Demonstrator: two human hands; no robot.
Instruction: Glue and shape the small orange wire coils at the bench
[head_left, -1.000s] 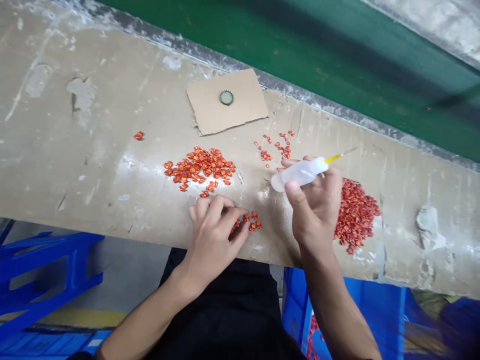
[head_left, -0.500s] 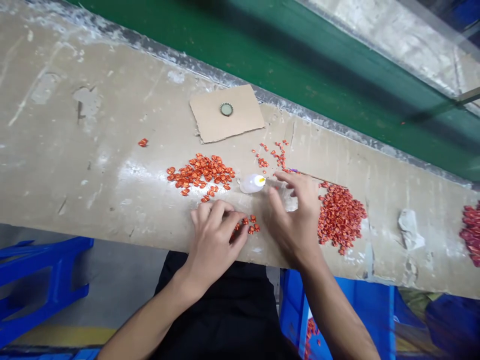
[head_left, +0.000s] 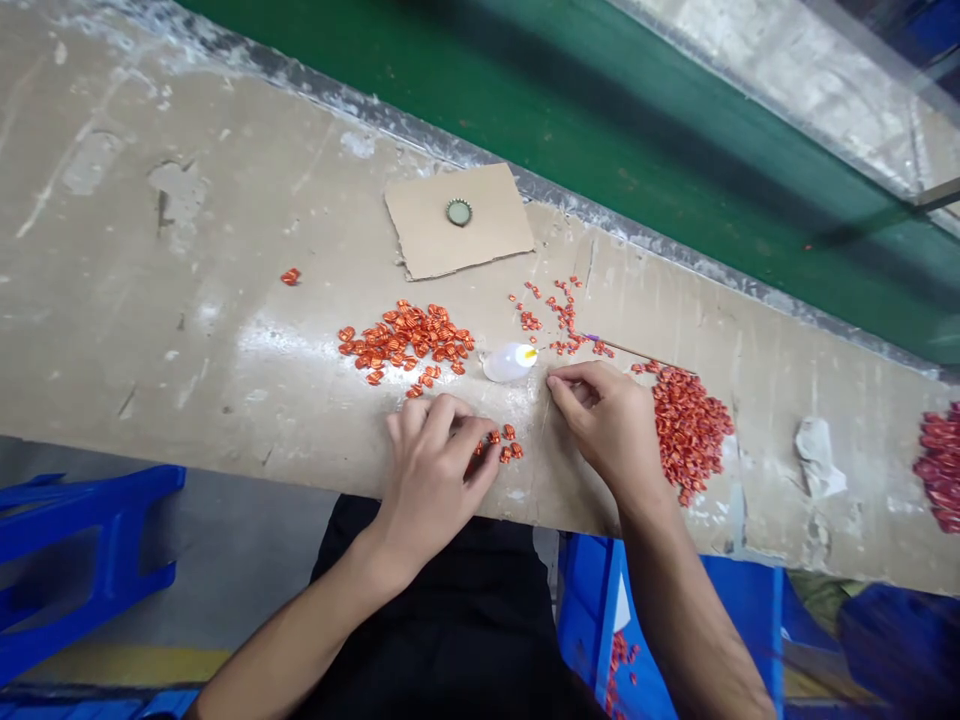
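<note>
My left hand [head_left: 431, 470] rests palm down near the table's front edge, fingers curled over a few small orange coils [head_left: 504, 444]. My right hand [head_left: 609, 420] lies just to the right, fingertips pinched together; what they hold is too small to make out. A small clear squeeze bottle with a yellow tip [head_left: 510, 362] lies on its side on the table, just left of my right fingertips. One heap of orange coils [head_left: 405, 342] sits beyond my left hand, and a bigger heap [head_left: 688, 425] lies right of my right hand.
A cardboard piece [head_left: 457, 222] with a bottle cap [head_left: 458, 211] lies farther back. Loose coils [head_left: 559, 312] are scattered near it, one stray coil [head_left: 290, 276] to the left, another heap [head_left: 941, 468] at far right. Blue crates [head_left: 675, 620] and a blue stool [head_left: 82, 550] stand below the worn table [head_left: 150, 300].
My right hand held the squeeze bottle up, then laid it on the table and let go. It has since drawn back and closed into a pinch. My left hand stayed put.
</note>
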